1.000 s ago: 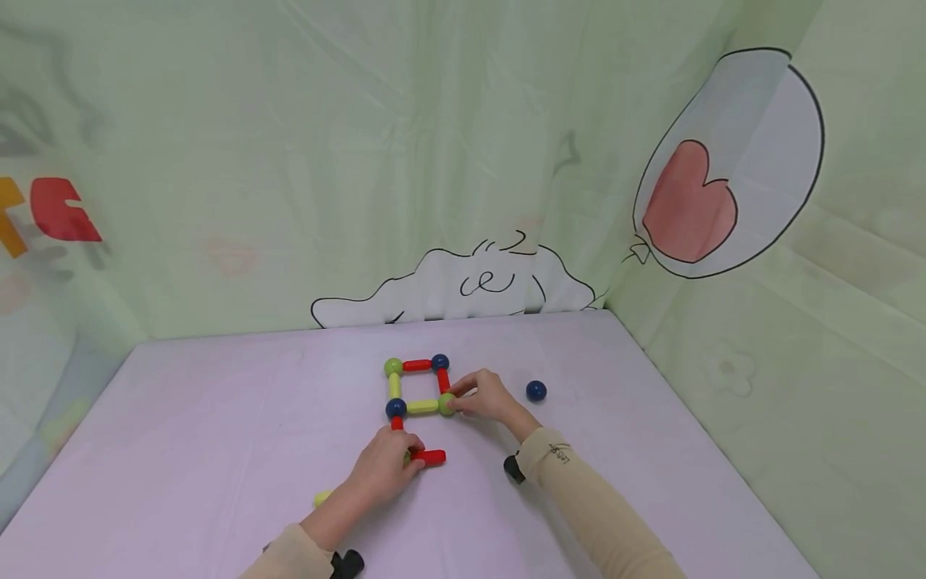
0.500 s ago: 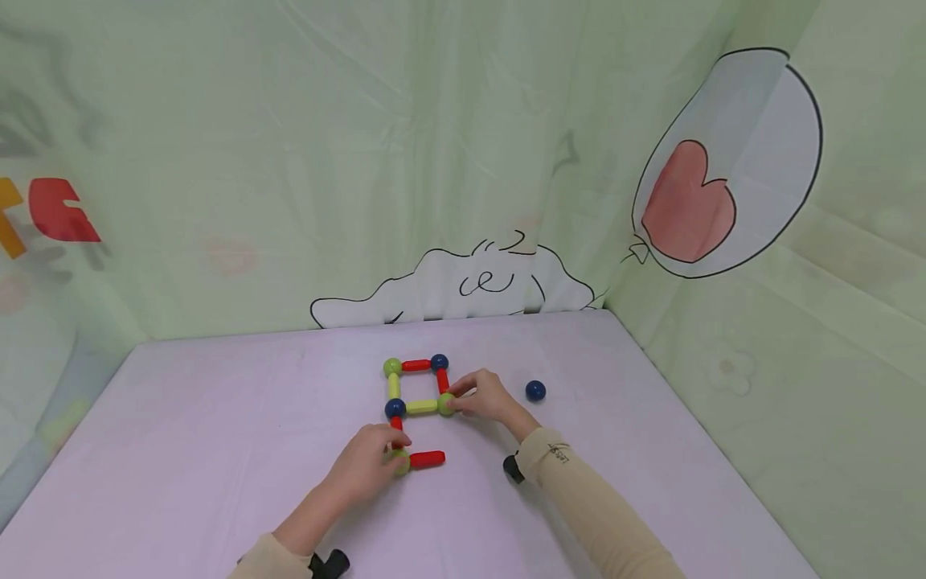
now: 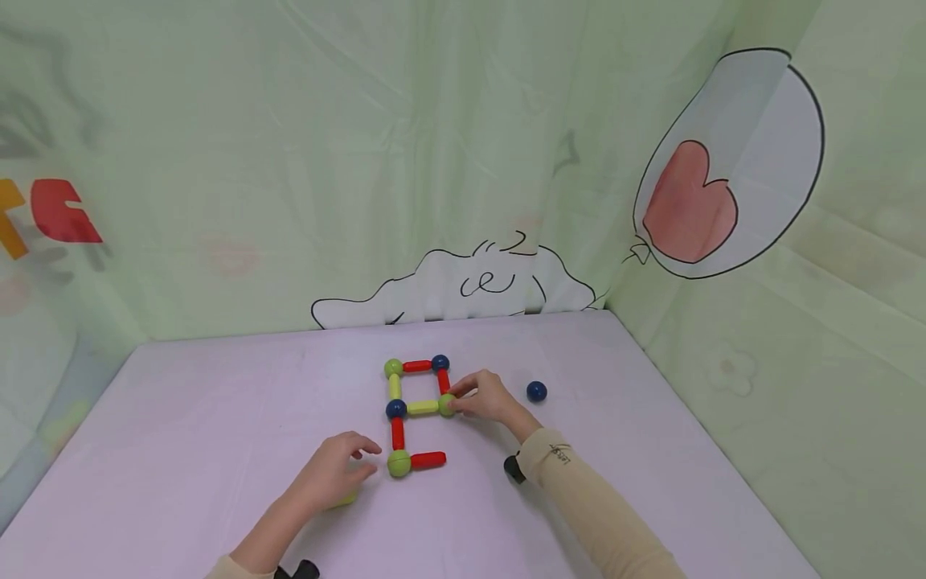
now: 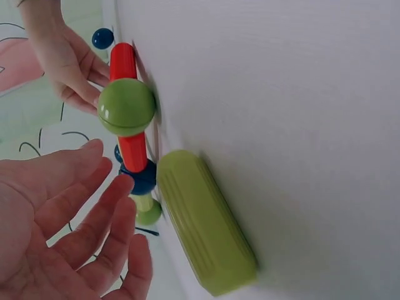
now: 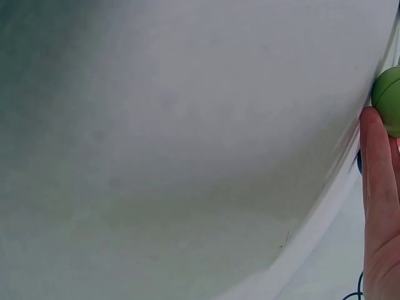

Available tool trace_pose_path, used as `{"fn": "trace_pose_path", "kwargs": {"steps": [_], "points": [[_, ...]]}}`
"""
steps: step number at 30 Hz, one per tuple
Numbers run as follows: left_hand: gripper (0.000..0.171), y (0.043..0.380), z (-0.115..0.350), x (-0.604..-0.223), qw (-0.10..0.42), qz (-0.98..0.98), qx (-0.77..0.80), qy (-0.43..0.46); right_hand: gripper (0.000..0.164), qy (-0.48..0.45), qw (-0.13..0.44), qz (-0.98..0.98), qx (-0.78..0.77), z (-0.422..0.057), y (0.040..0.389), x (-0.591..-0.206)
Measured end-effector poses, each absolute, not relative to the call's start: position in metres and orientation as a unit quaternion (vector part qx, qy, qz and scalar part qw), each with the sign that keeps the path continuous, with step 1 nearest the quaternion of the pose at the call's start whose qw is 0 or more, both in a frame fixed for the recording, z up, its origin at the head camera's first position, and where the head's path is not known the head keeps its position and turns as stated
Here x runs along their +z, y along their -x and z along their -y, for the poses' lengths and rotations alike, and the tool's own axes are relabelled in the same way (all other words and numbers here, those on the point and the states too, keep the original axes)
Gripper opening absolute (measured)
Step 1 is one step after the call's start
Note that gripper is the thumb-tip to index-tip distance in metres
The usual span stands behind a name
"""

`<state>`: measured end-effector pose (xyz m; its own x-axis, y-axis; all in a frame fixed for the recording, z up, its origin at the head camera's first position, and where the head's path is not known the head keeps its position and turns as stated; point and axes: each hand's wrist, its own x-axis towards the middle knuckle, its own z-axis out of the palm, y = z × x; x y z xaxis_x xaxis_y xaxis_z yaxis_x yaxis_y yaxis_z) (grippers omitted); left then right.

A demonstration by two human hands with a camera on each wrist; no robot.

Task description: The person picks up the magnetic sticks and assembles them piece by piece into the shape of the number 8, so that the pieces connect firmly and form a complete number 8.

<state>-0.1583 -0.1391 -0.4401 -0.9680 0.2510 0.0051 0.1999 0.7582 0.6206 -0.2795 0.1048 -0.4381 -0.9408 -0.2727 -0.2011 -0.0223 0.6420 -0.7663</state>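
A square of rods and balls lies on the table, with green balls and blue balls at its corners. My right hand (image 3: 488, 396) pinches the green ball (image 3: 444, 405) at its near right corner. From the near left blue ball (image 3: 395, 409) a red rod (image 3: 398, 434) runs toward me to another green ball (image 3: 399, 464), which bears a second red rod (image 3: 429, 460) pointing right. My left hand (image 3: 331, 473) is just left of that ball, apart from it, fingers loosely spread and holding nothing. Beside the hand lies a loose yellow-green rod (image 4: 209, 225), mostly hidden by it in the head view.
A loose blue ball (image 3: 536, 392) sits right of my right hand. The pale table (image 3: 217, 418) meets printed cloth walls (image 3: 239, 161) at the back and sides. Both wrists wear black cameras.
My left hand has let go of the near green ball and drawn back to the left, uncovering the ball and red rod. The right hand has stayed at its ball.
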Motion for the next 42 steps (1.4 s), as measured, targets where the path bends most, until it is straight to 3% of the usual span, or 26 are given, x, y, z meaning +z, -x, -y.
{"fn": "trace_pose_path", "kwargs": {"steps": [12, 20, 29, 42], "points": [[0.020, 0.147, 0.158, -0.446, 0.071, -0.932, 0.337, -0.115, 0.024, 0.091, 0.138, -0.899, -0.405, -0.107, 0.282, -0.443], [0.035, 0.141, 0.176, -0.446, 0.090, -0.931, 0.318, -0.156, 0.025, 0.075, 0.141, -0.894, -0.418, -0.108, 0.280, -0.442], [0.016, 0.137, 0.185, -0.447, 0.091, -0.923, 0.328, -0.179, 0.026, 0.097, 0.155, -0.894, -0.408, -0.111, 0.281, -0.440], [0.013, 0.150, 0.167, -0.431, 0.090, -0.920, 0.348, -0.153, 0.025, 0.099, 0.167, -0.899, -0.393, -0.109, 0.284, -0.438]]}}
